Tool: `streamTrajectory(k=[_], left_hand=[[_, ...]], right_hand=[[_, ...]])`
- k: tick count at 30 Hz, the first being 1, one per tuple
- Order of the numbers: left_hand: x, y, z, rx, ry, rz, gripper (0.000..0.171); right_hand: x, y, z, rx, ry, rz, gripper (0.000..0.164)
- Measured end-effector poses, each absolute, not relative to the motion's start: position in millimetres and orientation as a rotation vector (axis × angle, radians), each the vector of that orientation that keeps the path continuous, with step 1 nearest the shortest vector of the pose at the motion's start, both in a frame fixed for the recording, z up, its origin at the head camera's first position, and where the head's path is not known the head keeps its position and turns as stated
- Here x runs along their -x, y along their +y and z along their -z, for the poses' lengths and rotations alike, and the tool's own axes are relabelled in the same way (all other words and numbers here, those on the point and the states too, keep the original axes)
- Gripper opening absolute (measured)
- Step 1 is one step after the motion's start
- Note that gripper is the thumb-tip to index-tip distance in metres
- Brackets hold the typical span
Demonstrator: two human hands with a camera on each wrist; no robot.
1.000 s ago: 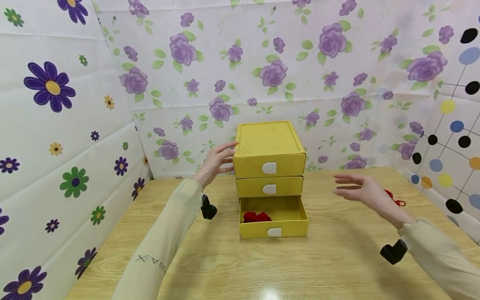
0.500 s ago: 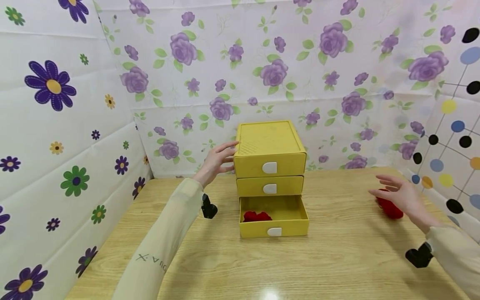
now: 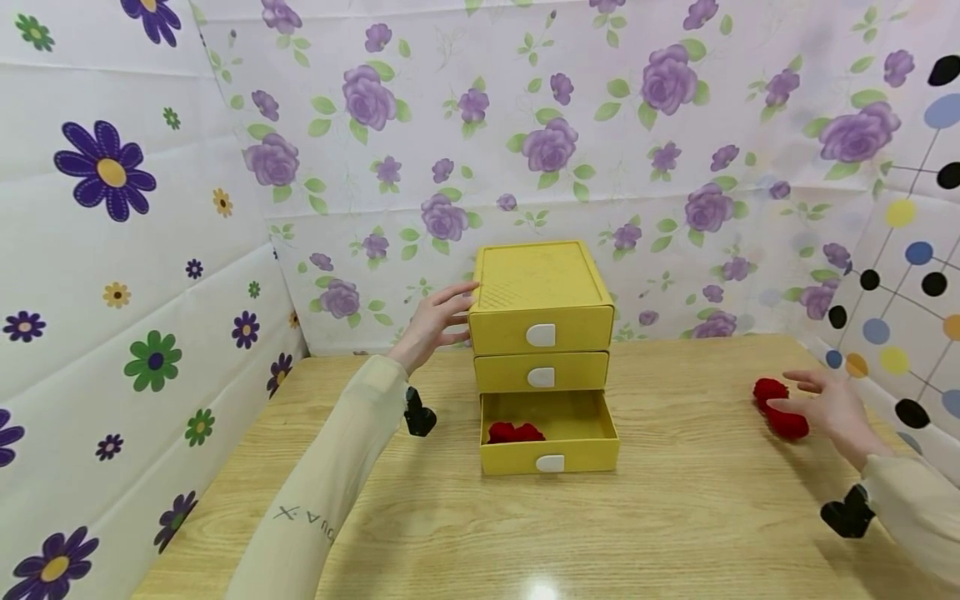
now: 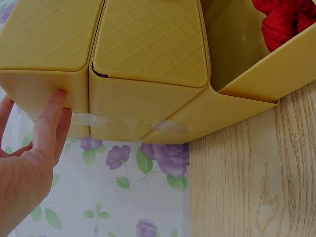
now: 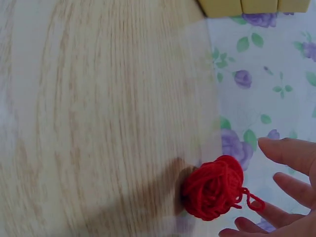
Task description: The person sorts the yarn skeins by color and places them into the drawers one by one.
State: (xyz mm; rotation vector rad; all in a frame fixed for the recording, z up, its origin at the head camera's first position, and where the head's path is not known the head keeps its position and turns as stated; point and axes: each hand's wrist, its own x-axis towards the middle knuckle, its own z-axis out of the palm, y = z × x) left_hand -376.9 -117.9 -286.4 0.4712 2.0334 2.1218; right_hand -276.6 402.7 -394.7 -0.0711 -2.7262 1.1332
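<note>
A yellow three-drawer cabinet (image 3: 540,275) stands at the back of the table. My left hand (image 3: 433,327) rests its fingers against the cabinet's left side, as the left wrist view shows too. The bottom drawer (image 3: 517,457) is pulled out, and red yarn (image 4: 284,29) lies in its left part. On the right, my right hand (image 3: 828,408) hovers over a red yarn ball (image 5: 212,190), thumb and fingers spread apart around it. A loose strand hangs by its fingers in the right wrist view.
The wood-grain table (image 3: 465,533) bears everything. Flower-patterned sheets (image 3: 420,150) close off the back and left, and a dotted sheet (image 3: 892,283) the right. The upper two drawers, with white pulls (image 3: 541,335), are closed.
My right hand has moved right and slightly down to the red yarn ball, which it earlier partly covered from view. My left hand stays at the cabinet.
</note>
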Motion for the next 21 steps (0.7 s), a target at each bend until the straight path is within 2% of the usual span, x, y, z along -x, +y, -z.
streamTrajectory(k=[17, 21], left_hand=[[378.3, -116.9, 288.2, -0.455, 2.051, -2.13, 0.039], [378.4, -116.8, 287.8, -0.453, 2.054, -2.131, 0.039]], right_hand=[[280.8, 411.8, 412.4, 0.188, -2.798, -1.074, 0.071], [279.7, 410.9, 414.8, 0.224, -2.775, -1.09, 0.065]])
